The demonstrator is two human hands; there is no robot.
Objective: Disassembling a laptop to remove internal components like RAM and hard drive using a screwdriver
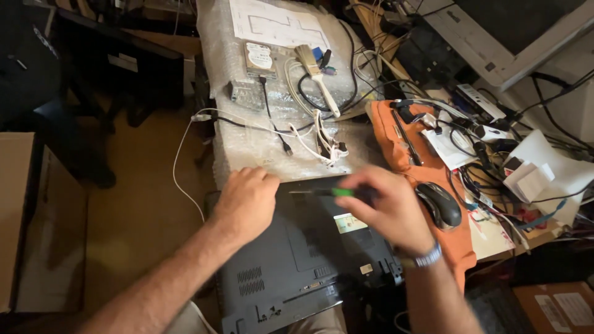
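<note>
A dark grey laptop point(291, 260) lies upside down in front of me, its underside up. My left hand point(246, 201) rests on its far left corner, fingers curled down on the edge. My right hand point(387, 204) holds a screwdriver point(322, 192) with a green and black handle, its metal shaft pointing left over the laptop's far edge. A light band sits on my right wrist.
Beyond the laptop lies bubble wrap point(247, 148) with a hard drive point(260, 59), a paintbrush point(318, 77), cables and a paper sheet. At right, a black mouse point(440, 205) sits on an orange cloth point(396, 139) amid tangled cables. A cardboard box point(15, 210) stands at left.
</note>
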